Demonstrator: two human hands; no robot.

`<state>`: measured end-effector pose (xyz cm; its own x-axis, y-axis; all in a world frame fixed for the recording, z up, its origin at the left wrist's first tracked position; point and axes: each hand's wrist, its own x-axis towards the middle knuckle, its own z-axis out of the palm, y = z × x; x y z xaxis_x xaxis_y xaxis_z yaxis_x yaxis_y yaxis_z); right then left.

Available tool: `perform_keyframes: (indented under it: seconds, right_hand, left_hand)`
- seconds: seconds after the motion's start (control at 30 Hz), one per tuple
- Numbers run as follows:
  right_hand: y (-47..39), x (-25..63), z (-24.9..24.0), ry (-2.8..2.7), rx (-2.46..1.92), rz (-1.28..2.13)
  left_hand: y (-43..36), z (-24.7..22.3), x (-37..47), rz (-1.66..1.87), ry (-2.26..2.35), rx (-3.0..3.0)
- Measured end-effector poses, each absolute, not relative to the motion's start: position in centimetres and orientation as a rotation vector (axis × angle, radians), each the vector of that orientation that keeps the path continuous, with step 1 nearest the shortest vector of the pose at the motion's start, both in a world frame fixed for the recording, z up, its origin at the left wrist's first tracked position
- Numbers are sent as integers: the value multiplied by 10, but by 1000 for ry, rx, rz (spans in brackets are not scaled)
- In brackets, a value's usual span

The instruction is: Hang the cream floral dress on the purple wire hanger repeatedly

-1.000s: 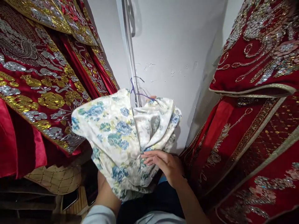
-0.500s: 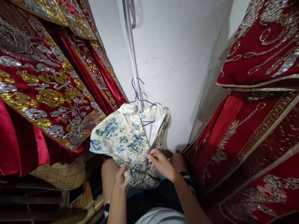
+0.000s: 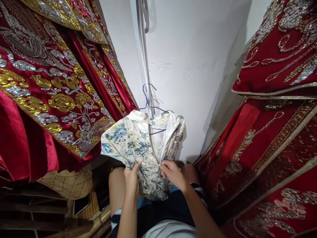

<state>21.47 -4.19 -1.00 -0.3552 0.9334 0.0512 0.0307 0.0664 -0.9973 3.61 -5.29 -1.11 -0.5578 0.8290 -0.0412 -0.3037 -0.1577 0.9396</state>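
Note:
A white shirt with blue and yellow flowers (image 3: pixel 135 140) hangs in front of me on a thin purple wire hanger (image 3: pixel 148 105). Its neckline gapes open, and a bar of the hanger shows inside it. My left hand (image 3: pixel 132 177) grips the side of the shirt at the lower left, thumb on top of the cloth. My right hand (image 3: pixel 172 173) pinches the front edge below the neckline, its fingers closed on the fabric. The lower part of the shirt bunches in folds between my hands, over my lap.
Red garments with gold and silver sequins (image 3: pixel 61 102) hang on the left; more beaded red garments (image 3: pixel 247 132) hang on the right. A metal pole (image 3: pixel 143 49) stands before the white wall (image 3: pixel 188 39). Low at the left are a quilted tan item (image 3: pixel 70 183) and wooden slats (image 3: pixel 32 210).
My left hand has moved up and slightly right along the shirt's side and now holds the cloth there. My right hand stays at the front edge. The view has shifted slightly.

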Motion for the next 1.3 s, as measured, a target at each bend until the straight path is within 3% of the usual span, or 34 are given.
perform_keyframes:
  seconds: [0.17, 0.33, 0.6, 0.97, 1.1, 1.2, 1.3]
  right_hand:
    - [-40, 217, -12, -1492, -1048, 1375]
    - [-45, 205, -8, -1526, -1010, 1339]
    - [-33, 197, 6, -1534, -949, 1313]
    - [40, 194, 141, -1381, -779, 1030]
    - [35, 198, 160, -1383, -752, 1041]
    - [27, 204, 155, -1440, -712, 1084]
    - [20, 209, 150, -1458, -683, 1098]
  left_hand:
    - [-51, -40, 35, 2191, 1663, 882]
    - [-67, -61, 74, 1824, 1563, 1472]
    - [-68, -45, 83, 1553, 1429, 1626]
    - [-71, -54, 107, 1449, 1383, 1752]
    - [-73, -58, 112, 1468, 1375, 1713]
    - [-68, -36, 105, 1479, 1334, 1644]
    - [-57, 24, 89, 1638, 1257, 1632]
